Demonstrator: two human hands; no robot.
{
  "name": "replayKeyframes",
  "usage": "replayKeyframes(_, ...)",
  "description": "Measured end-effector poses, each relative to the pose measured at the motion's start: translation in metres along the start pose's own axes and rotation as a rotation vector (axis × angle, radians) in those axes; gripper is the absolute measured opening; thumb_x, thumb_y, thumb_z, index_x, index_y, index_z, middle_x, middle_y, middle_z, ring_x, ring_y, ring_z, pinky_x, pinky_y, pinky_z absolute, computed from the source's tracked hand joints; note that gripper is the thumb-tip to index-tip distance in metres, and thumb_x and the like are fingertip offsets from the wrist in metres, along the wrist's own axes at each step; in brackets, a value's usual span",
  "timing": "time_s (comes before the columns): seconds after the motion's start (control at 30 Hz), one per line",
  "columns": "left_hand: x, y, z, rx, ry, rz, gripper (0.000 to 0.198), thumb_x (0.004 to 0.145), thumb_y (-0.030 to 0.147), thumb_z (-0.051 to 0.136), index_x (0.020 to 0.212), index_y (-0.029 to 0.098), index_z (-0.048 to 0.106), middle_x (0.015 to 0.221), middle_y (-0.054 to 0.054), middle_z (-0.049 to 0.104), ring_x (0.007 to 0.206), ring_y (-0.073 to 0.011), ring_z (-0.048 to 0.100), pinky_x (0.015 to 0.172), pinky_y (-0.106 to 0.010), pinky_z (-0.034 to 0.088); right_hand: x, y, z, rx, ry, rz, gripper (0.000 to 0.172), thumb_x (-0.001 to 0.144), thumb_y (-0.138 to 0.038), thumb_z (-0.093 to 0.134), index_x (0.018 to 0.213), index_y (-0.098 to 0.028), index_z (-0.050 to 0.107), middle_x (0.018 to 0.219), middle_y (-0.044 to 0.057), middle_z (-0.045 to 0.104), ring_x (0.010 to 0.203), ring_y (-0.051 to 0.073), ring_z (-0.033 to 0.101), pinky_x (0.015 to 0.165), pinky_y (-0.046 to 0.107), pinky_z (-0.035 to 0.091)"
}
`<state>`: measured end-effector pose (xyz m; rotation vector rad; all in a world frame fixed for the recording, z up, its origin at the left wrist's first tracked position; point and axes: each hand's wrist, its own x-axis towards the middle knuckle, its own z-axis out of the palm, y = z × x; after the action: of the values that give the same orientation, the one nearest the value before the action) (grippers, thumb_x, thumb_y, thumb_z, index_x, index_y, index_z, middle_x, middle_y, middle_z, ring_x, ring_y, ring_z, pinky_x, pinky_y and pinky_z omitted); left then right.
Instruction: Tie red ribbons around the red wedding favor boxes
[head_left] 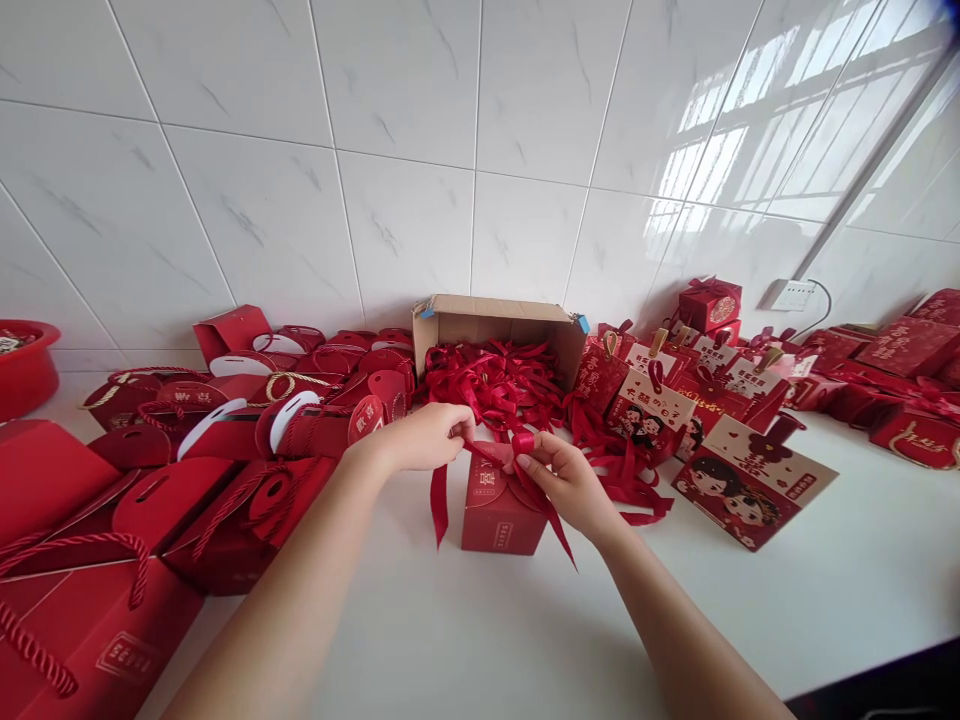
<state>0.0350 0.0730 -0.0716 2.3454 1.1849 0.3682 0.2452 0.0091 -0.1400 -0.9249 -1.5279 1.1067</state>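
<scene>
**Presently: a ribbon pinched over a small red box**

At the middle of the white countertop (pixel 450 630) a small red cardboard gift box (pixel 499 515) with gold lettering is stood upright, just in front of the person. A red satin ribbon (pixel 439 505) is drawn across its top, with one tail hanging down the left side and another trailing past the right front corner.

The left hand (pixel 427 437) is closed narrowly, thumb and fingertips pinched on the ribbon above the box's upper left edge. The right hand (pixel 566 480) is likewise closed on the ribbon at the upper right, where a small loop is gripped between thumb and forefinger. The box itself is not seen to be clasped by either hand.

The step in hand is judged to be the forming of a bow or knot on top of the box. Any tightening would call for an even pull from both sides, since the light box is steadied by nothing but the ribbon and could be tipped or dragged.

Behind the box, an open brown cardboard carton (pixel 495 318) filled with loose red ribbons (pixel 495 385) is set against the white tiled wall (pixel 405 150). Red paper gift bags with rope handles (pixel 97 600) are piled to the left; red boxes printed with a cartoon couple (pixel 750 480) are spread to the right.
</scene>
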Motion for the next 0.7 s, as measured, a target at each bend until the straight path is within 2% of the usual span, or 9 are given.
replayKeyframes(0.1, -0.001, 0.006, -0.002, -0.026, 0.129, 0.042, 0.012, 0.08, 0.028, 0.049, 0.079, 0.021, 0.059, 0.074, -0.001, 0.062, 0.065, -0.0175, 0.058, 0.055, -0.025, 0.043, -0.001, -0.004, 0.002, -0.008, 0.035, 0.036, 0.026, 0.084, -0.044, 0.059, 0.087, -0.018, 0.059, 0.084, 0.005, 0.069, 0.084, 0.019, 0.066, 0.08, 0.032, 0.05)
replayKeyframes(0.2, -0.002, 0.018, -0.004, -0.08, 0.21, 0.125, 0.014, 0.083, 0.03, 0.049, 0.081, 0.02, 0.059, 0.091, -0.004, 0.063, 0.085, -0.0198, 0.06, 0.072, -0.029, 0.048, 0.0, -0.007, 0.005, -0.035, 0.16, 0.099, 0.027, 0.08, -0.044, 0.061, 0.084, -0.018, 0.061, 0.08, 0.005, 0.07, 0.079, 0.019, 0.066, 0.073, 0.03, 0.05)
replayKeyframes(0.27, -0.004, 0.027, -0.004, -0.136, 0.192, 0.189, 0.013, 0.085, 0.028, 0.049, 0.084, 0.02, 0.059, 0.098, -0.004, 0.063, 0.093, -0.0194, 0.059, 0.081, -0.03, 0.048, 0.002, -0.006, 0.007, -0.065, 0.251, 0.132, 0.026, 0.076, -0.043, 0.062, 0.08, -0.017, 0.063, 0.076, 0.006, 0.07, 0.073, 0.02, 0.066, 0.067, 0.029, 0.049)
replayKeyframes(0.37, -0.006, 0.04, 0.001, -0.213, 0.093, 0.248, 0.014, 0.087, 0.025, 0.045, 0.086, 0.02, 0.059, 0.086, -0.001, 0.064, 0.081, -0.0162, 0.061, 0.073, -0.027, 0.05, 0.005, -0.005, 0.01, -0.131, 0.316, 0.142, 0.022, 0.073, -0.038, 0.062, 0.077, -0.016, 0.066, 0.071, 0.005, 0.069, 0.065, 0.018, 0.062, 0.06, 0.028, 0.045)
replayKeyframes(0.47, -0.007, 0.047, 0.009, -0.242, 0.046, 0.277, 0.014, 0.088, 0.022, 0.044, 0.086, 0.021, 0.058, 0.08, 0.001, 0.063, 0.072, -0.0143, 0.058, 0.065, -0.025, 0.049, 0.006, -0.007, 0.014, -0.206, 0.282, 0.116, 0.018, 0.072, -0.032, 0.06, 0.072, -0.016, 0.068, 0.065, 0.002, 0.065, 0.06, 0.016, 0.056, 0.055, 0.026, 0.039)
replayKeyframes(0.63, -0.003, 0.049, 0.017, -0.272, 0.225, 0.406, 0.015, 0.08, 0.01, 0.049, 0.086, 0.02, 0.058, 0.094, -0.002, 0.063, 0.091, -0.0159, 0.059, 0.082, -0.028, 0.05, 0.0, -0.015, 0.017, -0.289, 0.145, 0.044, 0.017, 0.075, -0.029, 0.057, 0.069, -0.017, 0.068, 0.068, 0.001, 0.063, 0.061, 0.014, 0.05, 0.055, 0.025, 0.035)
replayKeyframes(0.7, -0.003, 0.049, 0.018, -0.32, 0.246, 0.42, 0.015, 0.082, 0.01, 0.049, 0.09, 0.019, 0.058, 0.095, -0.003, 0.063, 0.093, -0.0159, 0.06, 0.084, -0.028, 0.051, -0.002, -0.017, 0.017, -0.311, 0.107, 0.022, 0.017, 0.076, -0.03, 0.058, 0.072, -0.018, 0.068, 0.07, 0.001, 0.062, 0.061, 0.013, 0.048, 0.055, 0.025, 0.035)
